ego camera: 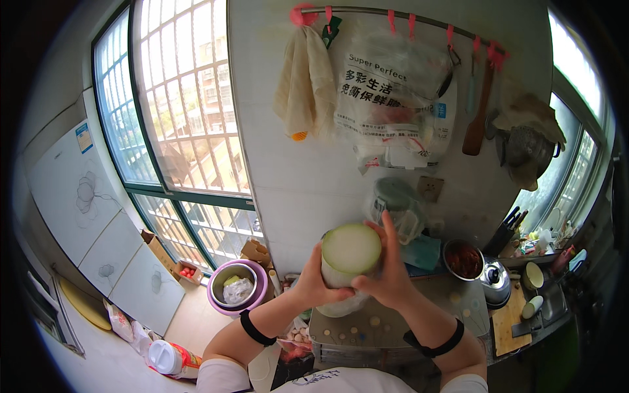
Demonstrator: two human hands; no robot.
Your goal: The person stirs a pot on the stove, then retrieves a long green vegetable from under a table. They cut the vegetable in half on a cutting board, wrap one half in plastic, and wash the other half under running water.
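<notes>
Both my hands hold up a large cut winter melon piece (352,249), its pale flesh facing up and a thin green rind around it. My left hand (314,277) grips its left side and lower front. My right hand (388,267) is on its right side, with the fingers up along the rim and the thumb at the front. Beneath the melon, partly hidden, a whitish plastic-wrapped thing (344,307) is over the table (408,324). A lidded clear container (393,199) stands behind my right hand, against the wall.
At right are a steel bowl of dark red food (463,260), a kettle (495,280), a wooden cutting board (509,319) with a cleaver (522,329), another cut melon piece (532,307) and a knife block (503,233). A purple basin (214,301) holding a steel bowl stands left, near the window.
</notes>
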